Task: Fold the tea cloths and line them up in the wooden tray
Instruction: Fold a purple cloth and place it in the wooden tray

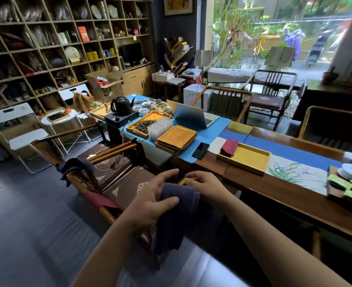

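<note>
One folded red cloth (229, 147) is sitting in the wooden tray (251, 160), leaning against its left end, and the bulk of the tray floor is lying bare beside it, so we are judging the task as barely begun. We are working on a second piece now: a dark blue cloth (174, 216) is hanging in the air in front of us, over the chair, well short of the counter (295, 195). Our left hand (150, 200) is gripping its upper part, thumb pressing across the front of the fabric with the fingers curling behind. Our right hand (205, 186) is working at the top edge beside it, fingers bending inward; its grip is hidden from us, so we cannot tell whether it is pinching the cloth or only touching it. The lower half is dangling loose and uneven, so the fold is not yet looking finished. Two more cloths are waiting on the chair frames: another dark one (75, 167) draped over a back rail, and a red one (100, 200) over the nearer armrest. Folding, carrying and lining up are all remaining for these three.
</note>
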